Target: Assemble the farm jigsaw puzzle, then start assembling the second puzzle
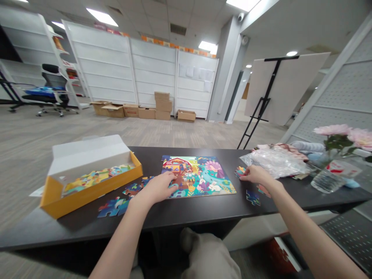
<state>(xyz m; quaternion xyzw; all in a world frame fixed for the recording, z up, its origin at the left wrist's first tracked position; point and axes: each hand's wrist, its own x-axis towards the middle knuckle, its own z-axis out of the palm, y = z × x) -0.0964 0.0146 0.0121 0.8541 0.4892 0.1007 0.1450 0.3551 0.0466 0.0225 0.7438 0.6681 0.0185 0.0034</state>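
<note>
A colourful jigsaw puzzle with a red barn and white rabbits lies on the dark desk. My left hand rests on its left side, fingers stretched out and holding nothing. To the right of the puzzle, my right hand pinches a multicoloured puzzle piece at the desk surface; the fingertips partly cover it. A dark blue piece lies nearer the front, and a pinkish piece sits partly behind my right wrist. Several loose pieces are spread left of my left hand.
An open yellow box holding more pieces stands at the left. At the right are a clear plastic bag, folded cloths and a glass vase with pink flowers. The desk's front edge runs close to my lap.
</note>
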